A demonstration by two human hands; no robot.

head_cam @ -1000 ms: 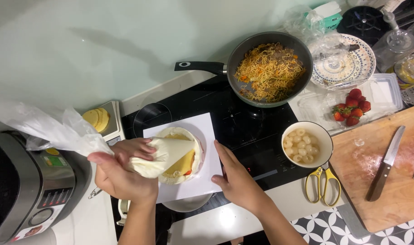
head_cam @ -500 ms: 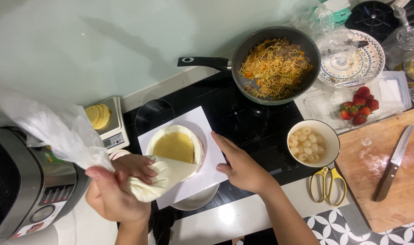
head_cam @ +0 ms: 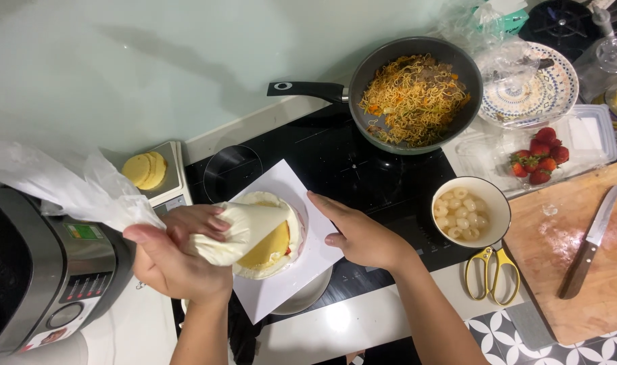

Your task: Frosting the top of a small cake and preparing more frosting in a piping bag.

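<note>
The left hand grips a cream-filled piping bag, its fingers wrapped and pressed tight around the bag's full part, with the loose plastic end trailing up and to the left. The bag's tip lies over a small round cake, yellow on top with white cream around its rim, which sits on a white square card on the black cooktop. The right hand rests flat on the card's right edge just beside the cake, fingers held together and holding nothing. Farther right stand a bowl of pale round fruit, yellow scissors and a knife on a wooden board. At the back sits a pan of noodles, with strawberries beside it.
</note>
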